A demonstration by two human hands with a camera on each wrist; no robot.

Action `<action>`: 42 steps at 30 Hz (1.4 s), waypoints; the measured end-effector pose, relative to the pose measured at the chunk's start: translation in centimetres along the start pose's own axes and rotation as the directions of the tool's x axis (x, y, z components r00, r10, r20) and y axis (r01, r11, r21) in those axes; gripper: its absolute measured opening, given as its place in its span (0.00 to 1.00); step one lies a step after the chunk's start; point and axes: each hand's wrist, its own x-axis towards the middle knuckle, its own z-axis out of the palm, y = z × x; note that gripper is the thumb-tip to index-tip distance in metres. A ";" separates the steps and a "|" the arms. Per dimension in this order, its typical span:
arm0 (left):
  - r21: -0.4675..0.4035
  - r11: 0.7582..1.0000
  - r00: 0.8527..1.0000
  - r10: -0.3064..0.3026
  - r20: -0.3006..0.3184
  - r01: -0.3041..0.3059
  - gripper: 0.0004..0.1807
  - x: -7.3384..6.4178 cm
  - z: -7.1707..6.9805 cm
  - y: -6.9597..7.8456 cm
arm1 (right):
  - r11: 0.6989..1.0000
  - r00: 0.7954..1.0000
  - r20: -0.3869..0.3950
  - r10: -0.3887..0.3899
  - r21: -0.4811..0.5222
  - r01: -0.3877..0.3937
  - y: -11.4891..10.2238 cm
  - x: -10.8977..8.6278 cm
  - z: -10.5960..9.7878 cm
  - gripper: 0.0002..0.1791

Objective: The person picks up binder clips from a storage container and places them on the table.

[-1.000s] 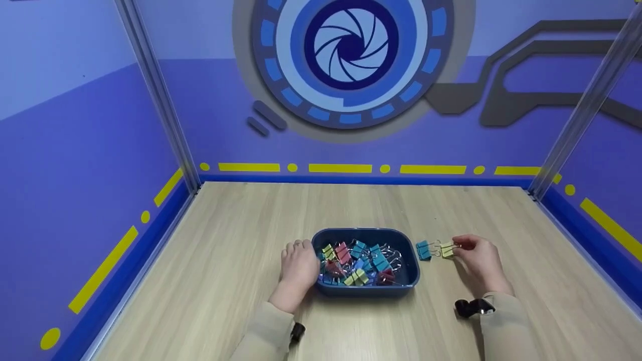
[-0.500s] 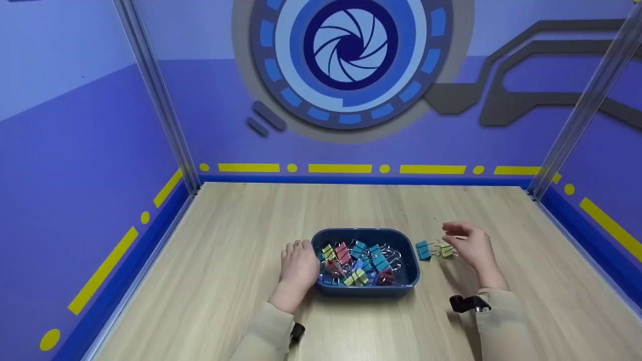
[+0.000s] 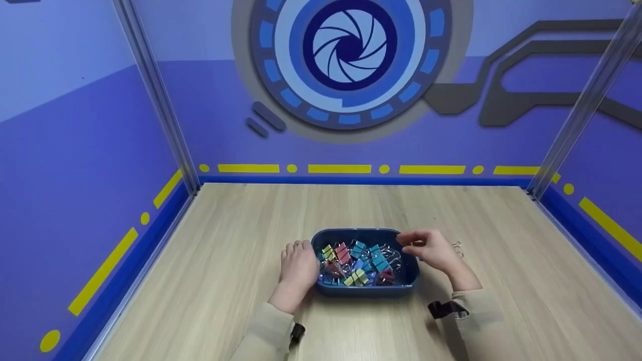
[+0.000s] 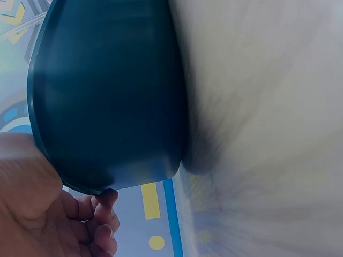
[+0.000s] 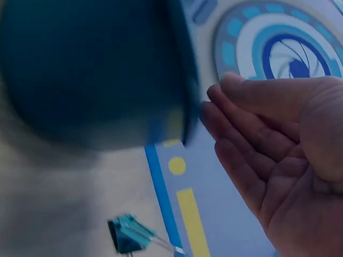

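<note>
A dark blue plastic bin [image 3: 366, 291] stands on the table, holding binder clips in teal, yellow, red and blue, among them a yellow binder clip [image 3: 356, 277]. My left hand [image 3: 300, 263] grips its left rim; in the left wrist view the fingers [image 4: 104, 235] curl by the bin's edge. My right hand [image 3: 430, 249] hovers at the right rim, fingers loosely bent and holding nothing. In the right wrist view a teal binder clip [image 5: 128, 233] lies on the table beyond the bin. From the head, my right hand hides most of the clips lying there.
Wire handles [image 3: 457, 248] of a clip show on the wooden table [image 3: 241, 225] to the right of my right hand. Blue printed panels [image 3: 210, 120] enclose the back and sides, with metal posts at the corners.
My right hand has let go of the yellow binder clip beside the teal one, lifted, and moved left to the bin's right rim. The left hand and the bin have stayed put.
</note>
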 end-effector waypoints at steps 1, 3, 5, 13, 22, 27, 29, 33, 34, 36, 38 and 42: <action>0.001 1.000 1.000 -0.001 0.003 0.001 0.11 0.0 0.0 0.0 | 1.000 1.000 0.017 -0.025 -0.008 0.025 -0.2 0.0 0.4 0.14; 0.001 1.000 1.000 -0.004 0.008 0.004 0.11 0.0 0.0 0.0 | 0.996 0.997 0.033 -0.064 -0.054 0.066 -0.4 0.1 1.1 0.15; 0.002 1.000 1.000 -0.005 0.009 0.005 0.11 0.0 0.0 0.0 | 0.987 0.994 0.045 -0.102 -0.117 0.107 -0.6 0.1 1.8 0.16; -0.008 1.000 1.000 0.003 -0.002 -0.003 0.11 0.0 0.1 0.0 | 0.914 0.983 0.053 -0.177 -0.362 0.184 -1.1 -0.3 3.8 0.17; -0.008 1.000 1.000 0.015 -0.014 -0.016 0.11 0.0 0.2 -0.1 | 0.809 0.972 0.074 -0.225 -0.542 0.228 -1.3 -0.4 5.1 0.20; -0.004 1.000 1.000 0.019 -0.017 -0.019 0.11 -0.1 0.2 -0.1 | 0.792 0.965 0.086 -0.249 -0.555 0.254 -1.2 -0.2 5.0 0.16; -0.004 1.000 1.000 0.018 -0.013 -0.018 0.11 -0.1 0.2 -0.1 | 0.809 0.961 0.085 -0.262 -0.524 0.267 -1.0 -0.2 4.9 0.15; -0.005 1.000 1.000 0.013 -0.006 -0.013 0.11 0.0 0.1 -0.1 | 0.868 0.962 0.070 -0.263 -0.417 0.268 -0.5 0.0 4.5 0.13; -0.006 1.000 1.000 0.013 -0.005 -0.013 0.11 0.0 0.1 -0.1 | 0.882 0.965 0.067 -0.255 -0.392 0.260 -0.4 0.1 4.4 0.12; -0.006 1.000 1.000 0.014 -0.006 -0.014 0.11 0.0 0.0 -0.1 | 0.904 0.969 0.067 -0.236 -0.351 0.244 -0.3 0.1 4.1 0.10; -0.008 1.000 1.000 0.016 -0.004 -0.016 0.11 -0.1 0.0 0.0 | 0.923 0.976 0.067 -0.209 -0.315 0.220 -0.3 0.1 4.0 0.10; -0.012 1.000 1.000 0.009 -0.002 -0.009 0.11 0.0 0.1 -0.1 | 0.953 0.985 0.079 -0.156 -0.250 0.171 -0.3 0.1 3.6 0.09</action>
